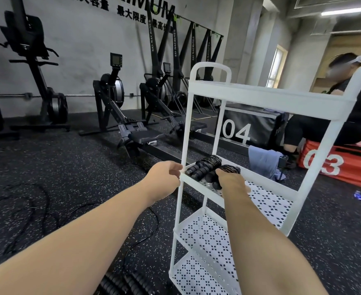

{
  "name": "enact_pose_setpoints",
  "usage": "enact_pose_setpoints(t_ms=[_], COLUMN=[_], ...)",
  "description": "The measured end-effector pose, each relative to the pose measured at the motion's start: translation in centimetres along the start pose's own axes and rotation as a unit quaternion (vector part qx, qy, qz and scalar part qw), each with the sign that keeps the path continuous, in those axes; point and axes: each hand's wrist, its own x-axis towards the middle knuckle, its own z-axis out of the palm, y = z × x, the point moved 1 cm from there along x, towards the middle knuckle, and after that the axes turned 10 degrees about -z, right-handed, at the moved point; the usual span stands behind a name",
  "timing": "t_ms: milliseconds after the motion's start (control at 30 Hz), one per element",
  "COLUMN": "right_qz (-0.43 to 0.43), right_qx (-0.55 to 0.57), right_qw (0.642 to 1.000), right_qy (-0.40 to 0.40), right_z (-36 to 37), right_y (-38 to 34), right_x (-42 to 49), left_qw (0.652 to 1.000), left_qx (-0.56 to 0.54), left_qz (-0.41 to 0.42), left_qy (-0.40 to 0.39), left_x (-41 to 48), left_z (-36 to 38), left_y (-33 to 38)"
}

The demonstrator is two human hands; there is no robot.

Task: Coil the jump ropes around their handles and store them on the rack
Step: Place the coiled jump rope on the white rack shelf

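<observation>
White rack (262,99), the landmark: multi-tier metal cart, perforated shelves with a diamond hole pattern, loop handle on its far-left end, standing on black speckled gym floor (73,167). Behind the rack along the grey wall: row of black rowing machines (115,107) and ski machines, wall lettering above. Behind the rack's right side: black box marked 04 (247,126); to the right of the rack, an orange-red box marked 03 (341,165) with a person in black seated on it. Blue-grey cloth (264,162) on the floor just behind the rack, seen between its posts.

Middle shelf, far-left corner of the rack: two coiled jump ropes, black. First coiled jump rope (205,167) lies against the shelf's left rim, cord wrapped around paired handles. Second coiled jump rope (224,174) lies just beside it on the right, touching or nearly touching, cannot tell which.

Right hand (231,182) reaches over the middle shelf's front rim, fingers curled around the second bundle's handles; the hand hides whether the bundle rests on the shelf. Left hand (164,175) outside the rack's left front post, thumb and fingers pinching the middle shelf's corner rim.

Left of the rack on the floor: loose black jump rope cord (37,207) sprawled in loops. Below the rack's front-left foot, at the picture's bottom edge: ribbed black handles (122,284), partly cut off.
</observation>
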Motion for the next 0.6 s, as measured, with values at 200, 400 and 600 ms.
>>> enact_pose_setpoints(t_ms=[200,400,600], right_qz=[-0.021,-0.017,-0.037], right_qx=[0.08,0.092,0.029], right_qw=[0.996,0.994,0.997], right_qy=[-0.026,-0.05,-0.055], right_z=[0.5,0.5,0.0], right_y=[-0.2,-0.3,-0.4], right_x=[-0.6,-0.3,-0.7], left_qw=[1.0,1.0,1.0], left_qx=[0.005,0.004,0.01], left_qz=[-0.008,-0.021,-0.023], left_qy=[0.009,0.016,0.019], left_x=[-0.7,-0.9,-1.1], left_z=[-0.6,-1.1,-1.1], left_y=[-0.4,-0.7,-0.1])
